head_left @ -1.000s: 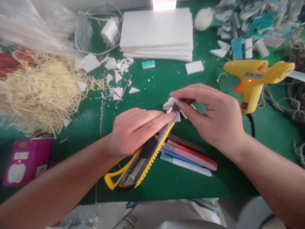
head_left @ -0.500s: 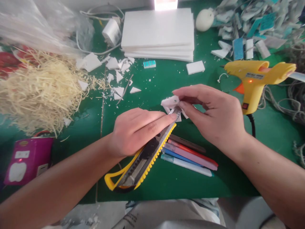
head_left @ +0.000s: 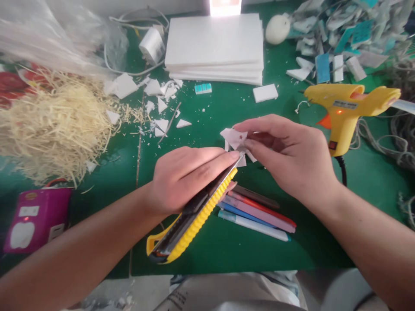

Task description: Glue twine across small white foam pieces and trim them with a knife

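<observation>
My left hand (head_left: 184,177) is closed around a yellow utility knife (head_left: 189,220), forefinger stretched along its spine, the blade tip pointing up and right. The blade meets a small white foam piece (head_left: 234,138) that my right hand (head_left: 288,155) pinches between thumb and fingertips just above the green mat (head_left: 227,246). Part of the foam piece is hidden behind my right fingers.
Several coloured pens (head_left: 259,211) lie under my hands. A yellow glue gun (head_left: 346,108) stands at the right with its light on. A stack of white foam sheets (head_left: 214,47) lies at the back, straw (head_left: 55,125) at the left, foam scraps (head_left: 158,103) between, a purple box (head_left: 32,216) bottom left.
The knife has rolled slightly in my left hand, showing more of its yellow side. The foam piece has turned a little in my right fingers, and more of it shows.
</observation>
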Motion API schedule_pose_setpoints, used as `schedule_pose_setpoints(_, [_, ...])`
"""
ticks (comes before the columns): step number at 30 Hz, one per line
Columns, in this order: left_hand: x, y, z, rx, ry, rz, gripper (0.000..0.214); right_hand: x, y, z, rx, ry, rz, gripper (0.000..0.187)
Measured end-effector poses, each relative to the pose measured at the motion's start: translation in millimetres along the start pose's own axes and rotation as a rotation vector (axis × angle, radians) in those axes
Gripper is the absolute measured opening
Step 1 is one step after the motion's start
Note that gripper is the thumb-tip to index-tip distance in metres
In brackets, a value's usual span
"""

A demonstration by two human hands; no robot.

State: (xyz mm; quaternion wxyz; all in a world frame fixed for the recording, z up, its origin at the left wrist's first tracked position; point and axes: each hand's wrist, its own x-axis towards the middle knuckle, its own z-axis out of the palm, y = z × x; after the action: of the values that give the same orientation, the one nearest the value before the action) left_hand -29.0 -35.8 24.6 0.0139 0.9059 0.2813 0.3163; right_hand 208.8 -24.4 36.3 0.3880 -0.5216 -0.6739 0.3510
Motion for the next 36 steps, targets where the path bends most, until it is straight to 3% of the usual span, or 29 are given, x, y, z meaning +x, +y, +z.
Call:
schedule_pose_setpoints(15, [-2.6,0.2,-1.3,0.029,0.048,0.042,0.033,0.1,-1.7,0.8,0.053,-0.052,0.023,0.027])
schedule_pose_setpoints(24, [-1.5,-5.4,1.8,-0.001,0.065,0.15,0.035,0.4,-2.0,2.0,0.059,-0.048,-0.003,0.032])
schedule_pose_setpoints(36, [-0.7,-3.5,0.4,0.006,0.067,0.136,0.031,-0.4,-1.3,1.6,0.092,-0.064,0.0,0.033])
